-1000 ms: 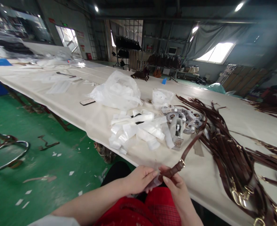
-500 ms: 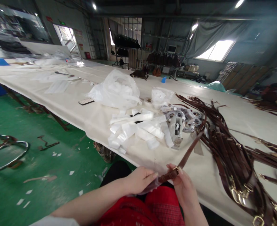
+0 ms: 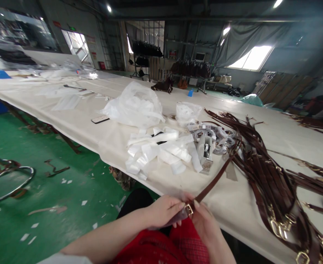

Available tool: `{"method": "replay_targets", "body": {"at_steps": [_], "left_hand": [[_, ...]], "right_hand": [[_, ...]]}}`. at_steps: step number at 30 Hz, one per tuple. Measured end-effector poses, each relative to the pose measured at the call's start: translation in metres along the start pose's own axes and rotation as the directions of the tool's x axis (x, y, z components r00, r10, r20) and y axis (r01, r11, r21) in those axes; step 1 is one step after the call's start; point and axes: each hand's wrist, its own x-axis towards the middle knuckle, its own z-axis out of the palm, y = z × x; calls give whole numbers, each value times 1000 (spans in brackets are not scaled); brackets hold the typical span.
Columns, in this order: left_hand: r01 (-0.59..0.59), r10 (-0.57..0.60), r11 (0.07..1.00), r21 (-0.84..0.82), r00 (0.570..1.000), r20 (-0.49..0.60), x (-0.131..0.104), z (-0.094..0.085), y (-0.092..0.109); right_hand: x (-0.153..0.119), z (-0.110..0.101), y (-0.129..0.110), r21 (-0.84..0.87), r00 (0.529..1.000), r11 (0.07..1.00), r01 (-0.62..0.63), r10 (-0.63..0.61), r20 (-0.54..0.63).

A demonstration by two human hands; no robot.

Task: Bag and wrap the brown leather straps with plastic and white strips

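Observation:
A brown leather strap [image 3: 214, 182] with a gold buckle [image 3: 188, 209] runs from my hands up to the strap pile. My left hand [image 3: 165, 209] is closed on the strap's near end, which has a clear plastic wrap around it. Just right of the buckle, my right hand [image 3: 202, 216] grips the same strap between thumb and fingers. Both hands are close together over my lap, at the table's front edge. The fingers partly hide the wrapped end.
A heap of brown straps [image 3: 271, 172] with gold clasps lies at right. White plastic strips [image 3: 161, 146], a tape dispenser [image 3: 206, 154], wrapped strap coils [image 3: 221, 137], a clear plastic bag [image 3: 136, 104] and a phone [image 3: 100, 119] are on the table [image 3: 114, 143]. A metal stool [image 3: 10, 179] stands left.
My right hand has moved left along with the buckle, closer to my left hand. The strap now slants more gently. At the far right, a person's hand has gone from view.

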Motion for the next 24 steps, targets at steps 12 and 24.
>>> {"method": "replay_targets", "body": {"at_steps": [12,24], "left_hand": [[-104,110,992,69,989,-102,2,4,-5],[-64,93,988,139,973,-211,14,10,-2]], "right_hand": [[0,-3,5,-276,990,956,104,-127,-67],[5,3,-14,-306,909,908,286,-358,-213]]}}
